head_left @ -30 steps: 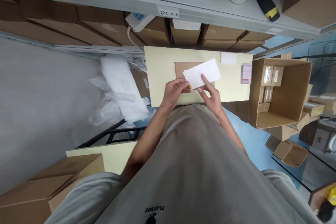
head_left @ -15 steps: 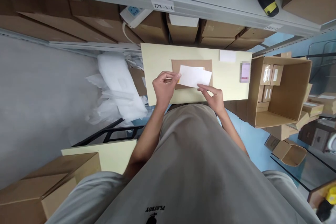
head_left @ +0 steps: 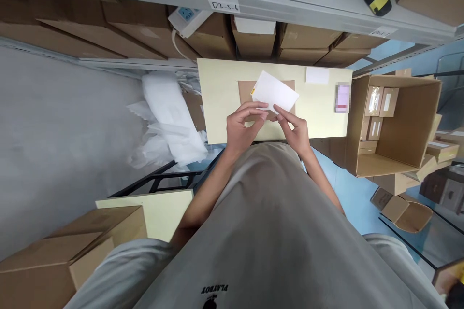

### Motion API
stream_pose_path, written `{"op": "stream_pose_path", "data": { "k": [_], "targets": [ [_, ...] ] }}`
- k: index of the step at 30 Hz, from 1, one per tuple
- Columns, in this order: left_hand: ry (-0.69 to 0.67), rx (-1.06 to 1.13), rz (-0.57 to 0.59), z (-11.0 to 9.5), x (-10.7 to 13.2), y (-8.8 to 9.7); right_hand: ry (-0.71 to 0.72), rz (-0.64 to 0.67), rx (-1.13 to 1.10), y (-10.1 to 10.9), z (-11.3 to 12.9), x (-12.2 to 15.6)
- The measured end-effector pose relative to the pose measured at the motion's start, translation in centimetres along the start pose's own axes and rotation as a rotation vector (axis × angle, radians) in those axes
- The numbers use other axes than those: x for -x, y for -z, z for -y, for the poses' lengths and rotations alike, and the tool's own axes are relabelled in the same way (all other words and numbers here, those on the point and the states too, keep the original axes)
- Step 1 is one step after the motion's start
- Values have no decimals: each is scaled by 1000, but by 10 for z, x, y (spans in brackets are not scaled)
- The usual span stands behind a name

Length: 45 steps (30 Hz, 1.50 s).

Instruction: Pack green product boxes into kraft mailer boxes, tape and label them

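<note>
A white rectangular sheet (head_left: 275,91) with a small yellow tab at one corner is held tilted above a flat brown cardboard piece (head_left: 246,89) on a pale yellow tabletop (head_left: 221,91). My left hand (head_left: 243,124) pinches the sheet's near edge with curled fingers. My right hand (head_left: 295,130) pinches the same edge from the right side. Both hands sit close together at the table's near edge.
An open cardboard box (head_left: 398,154) holding several small boxes stands to the right. White foam wrapping (head_left: 166,116) lies on the floor at left. Brown cartons (head_left: 119,34) fill the shelf behind. A white label (head_left: 317,75) lies on the table. Another carton (head_left: 61,256) sits at lower left.
The white sheet has turned from nearly level to tilted, its far end swinging up and right. My left hand moved right, closer to my right hand, at the sheet's near edge.
</note>
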<state>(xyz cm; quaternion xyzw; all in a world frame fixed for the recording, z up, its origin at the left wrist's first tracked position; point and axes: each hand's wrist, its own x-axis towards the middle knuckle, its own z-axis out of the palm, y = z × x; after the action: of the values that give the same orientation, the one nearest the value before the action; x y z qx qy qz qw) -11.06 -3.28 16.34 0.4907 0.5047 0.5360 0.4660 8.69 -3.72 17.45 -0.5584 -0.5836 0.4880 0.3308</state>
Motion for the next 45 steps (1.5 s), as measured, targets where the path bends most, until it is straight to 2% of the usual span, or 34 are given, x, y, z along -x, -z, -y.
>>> {"op": "stream_pose_path", "data": {
  "k": [4, 7, 11, 14, 17, 21, 24, 31, 36, 40, 45],
  "targets": [
    [-82, 24, 65, 2, -3, -1, 13, 8, -1, -2, 0, 0],
    [-61, 60, 110, 2, -4, -6, 34, 23, -31, -5, 2, -1],
    [5, 67, 37, 5, -7, -11, 40, 19, -42, -5, 8, -1],
    [23, 59, -48, 9, -11, -10, -8, -81, -56, -6, 10, 0],
    [-18, 50, -65, 11, -13, -8, -90, -175, -171, -10, 8, 2],
    [-101, 10, -32, 8, -12, -7, -221, -128, -354, -17, 12, 2],
    [-146, -34, -30, 6, -12, -8, -248, -133, -410, -21, 17, 0],
    [-175, -84, -26, 4, -12, -2, -213, -146, -402, -27, 20, -2],
    [-95, -104, 52, -4, -8, 0, -101, -126, -348, -28, 24, -3],
    [-104, -105, 103, -12, -6, 1, -1, -118, -326, -25, 25, -3],
    [-85, -46, 139, -15, -9, 3, 2, -94, -242, -22, 25, -1]
  ]
}}
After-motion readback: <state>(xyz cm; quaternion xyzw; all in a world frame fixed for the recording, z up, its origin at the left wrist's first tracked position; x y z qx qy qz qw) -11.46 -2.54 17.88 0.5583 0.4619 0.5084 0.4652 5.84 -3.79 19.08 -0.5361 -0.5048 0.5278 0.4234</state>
